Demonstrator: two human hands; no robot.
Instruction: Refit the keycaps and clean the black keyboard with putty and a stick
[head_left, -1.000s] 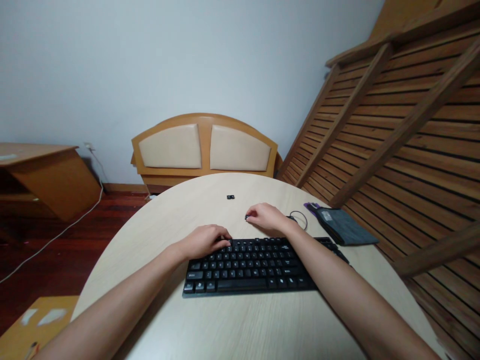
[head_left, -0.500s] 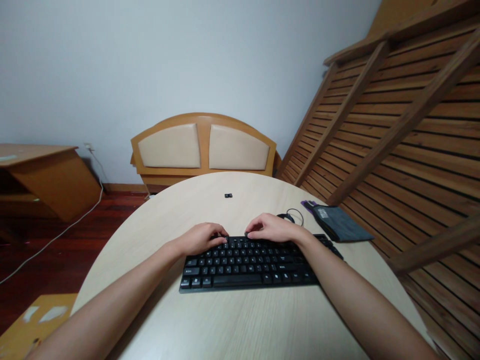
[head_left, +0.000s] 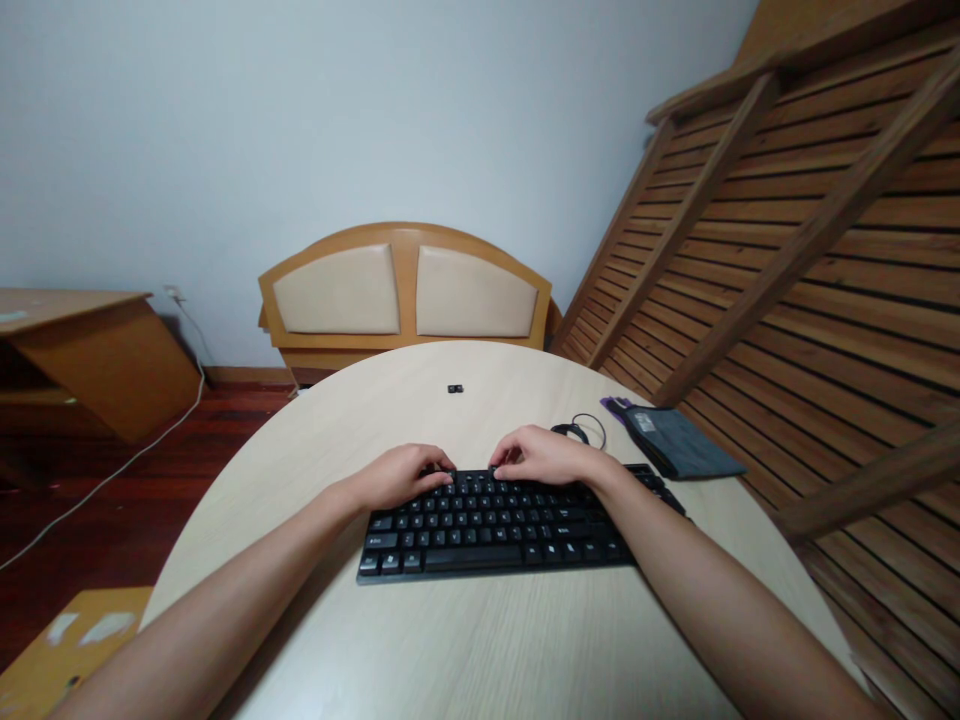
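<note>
1. The black keyboard (head_left: 480,530) lies on the table (head_left: 480,640), under and between both hands; uneven pressure along its far edge could make it slide or tilt.
2. The left hand (head_left: 405,475) has thumb and fingers drawn close together at the far left edge; I cannot tell whether they grip anything. A slip there could press neighbouring keys.
3. The right hand (head_left: 536,455) is similarly narrow at the top row; whether it pinches a small part cannot be told. Since the fingers hide the spot, misplacement could go unnoticed.
4. The black cable (head_left: 574,432) loops just beyond the right hand and could snag.
5. Two small black pieces (head_left: 455,389) lie loose farther back; a careless sweep might scatter them.
</note>
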